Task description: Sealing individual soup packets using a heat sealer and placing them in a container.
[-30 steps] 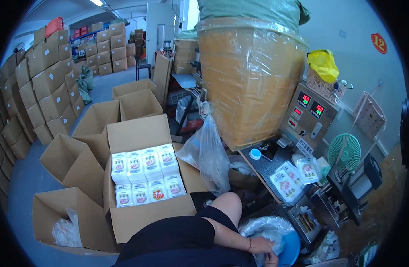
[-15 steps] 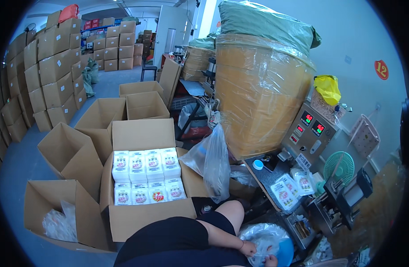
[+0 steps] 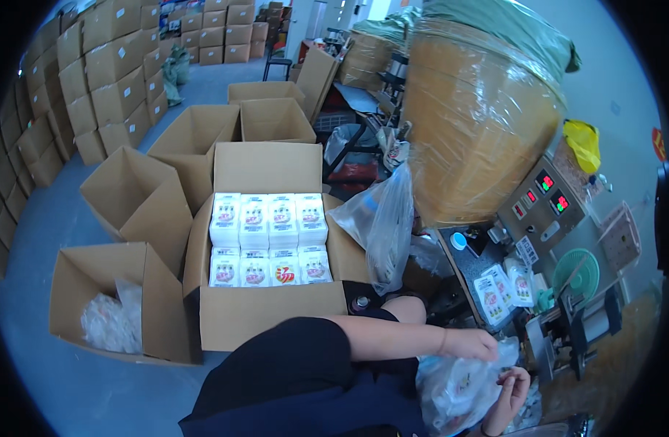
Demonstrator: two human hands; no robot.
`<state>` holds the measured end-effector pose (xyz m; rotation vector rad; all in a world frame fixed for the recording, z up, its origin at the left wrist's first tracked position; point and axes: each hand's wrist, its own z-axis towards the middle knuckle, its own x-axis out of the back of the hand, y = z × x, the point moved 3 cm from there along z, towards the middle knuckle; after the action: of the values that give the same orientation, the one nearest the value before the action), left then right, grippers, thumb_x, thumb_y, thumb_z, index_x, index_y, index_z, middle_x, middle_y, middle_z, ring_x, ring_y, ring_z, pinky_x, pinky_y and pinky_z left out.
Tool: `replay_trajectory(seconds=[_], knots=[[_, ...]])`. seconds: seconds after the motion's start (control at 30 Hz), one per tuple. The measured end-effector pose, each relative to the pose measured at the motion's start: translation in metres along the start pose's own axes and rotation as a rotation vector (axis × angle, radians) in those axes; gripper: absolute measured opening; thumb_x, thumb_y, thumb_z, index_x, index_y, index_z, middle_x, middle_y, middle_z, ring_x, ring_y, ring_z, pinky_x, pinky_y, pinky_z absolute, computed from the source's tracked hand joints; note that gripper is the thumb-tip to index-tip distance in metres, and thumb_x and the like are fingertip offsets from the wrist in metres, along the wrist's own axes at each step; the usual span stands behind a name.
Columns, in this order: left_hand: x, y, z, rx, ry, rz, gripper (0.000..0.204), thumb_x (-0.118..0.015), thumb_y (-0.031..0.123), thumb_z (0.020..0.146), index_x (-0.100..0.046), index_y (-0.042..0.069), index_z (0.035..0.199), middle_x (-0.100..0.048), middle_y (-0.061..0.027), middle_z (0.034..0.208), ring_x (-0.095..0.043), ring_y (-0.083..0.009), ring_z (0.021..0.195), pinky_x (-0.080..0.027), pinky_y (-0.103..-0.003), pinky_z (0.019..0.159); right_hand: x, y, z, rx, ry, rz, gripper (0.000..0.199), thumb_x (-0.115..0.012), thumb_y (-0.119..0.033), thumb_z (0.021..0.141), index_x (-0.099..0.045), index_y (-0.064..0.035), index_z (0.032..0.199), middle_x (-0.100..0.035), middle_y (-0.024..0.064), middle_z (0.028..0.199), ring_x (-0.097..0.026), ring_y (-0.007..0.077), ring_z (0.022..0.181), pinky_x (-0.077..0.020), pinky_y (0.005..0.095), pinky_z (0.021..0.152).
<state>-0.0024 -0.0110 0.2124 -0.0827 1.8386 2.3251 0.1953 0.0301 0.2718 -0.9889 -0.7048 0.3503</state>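
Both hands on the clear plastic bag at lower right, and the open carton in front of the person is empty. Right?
Not quite. The head view shows the left hand and right hand at the clear plastic bag, but the open carton is not empty: it holds two rows of white packets.

Blue-grey concrete floor (image 3: 50,364) is basically covered in open cardboard boxes (image 3: 141,200), one box (image 3: 265,313) packed with white packets (image 3: 269,237), another box (image 3: 94,280) holding crumpled clear plastic (image 3: 112,324).
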Motion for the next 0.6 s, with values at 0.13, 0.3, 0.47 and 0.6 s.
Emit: replay_trajectory(seconds=[0.13,0.3,0.47,0.6], knots=[[0.059,-0.007,-0.061,-0.064,0.391,-0.433,0.016,-0.062,0.017,0.093,-0.068,0.004,0.101,-0.064,0.0025,0.084,-0.056,-0.0047,0.071,-0.045,-0.024,0.063,0.001,0.014,0.006,0.135,-0.099,0.172,0.012,-0.053,-0.012,0.102,-0.060,-0.0042,0.109,-0.061,0.0043,0.093,-0.054,0.0135,0.084,-0.0452,0.0280,0.079],[0.110,0.099,-0.188,-0.607,0.422,-0.685,0.019,-0.055,0.026,0.100,-0.063,0.009,0.098,-0.066,-0.0020,0.093,-0.065,-0.0126,0.082,-0.056,-0.031,0.073,0.008,0.047,0.020,-0.076,-0.151,0.152,0.017,-0.054,-0.015,0.102,-0.063,0.0000,0.103,-0.062,0.0038,0.089,-0.055,0.0094,0.083,-0.0443,0.0234,0.075],[0.105,0.194,-0.298,-1.151,1.307,-0.071,0.012,-0.051,0.017,0.103,-0.057,0.009,0.096,-0.052,0.0028,0.084,-0.049,-0.0074,0.079,-0.041,-0.024,0.076,-0.005,0.056,0.029,-0.028,-0.220,0.085,0.017,-0.055,-0.019,0.102,-0.063,-0.0042,0.102,-0.063,0.0076,0.085,-0.056,0.0187,0.074,-0.0459,0.0326,0.070],[0.058,0.213,-0.363,-1.298,1.763,0.838,0.022,-0.046,0.016,0.105,-0.047,0.004,0.087,-0.045,-0.0006,0.090,-0.038,-0.0105,0.079,-0.035,-0.024,0.075,-0.038,0.076,0.049,-0.068,-0.291,0.224,0.013,-0.056,-0.015,0.101,-0.057,-0.0042,0.095,-0.052,0.0002,0.076,-0.048,0.0077,0.070,-0.0393,0.0208,0.065]])
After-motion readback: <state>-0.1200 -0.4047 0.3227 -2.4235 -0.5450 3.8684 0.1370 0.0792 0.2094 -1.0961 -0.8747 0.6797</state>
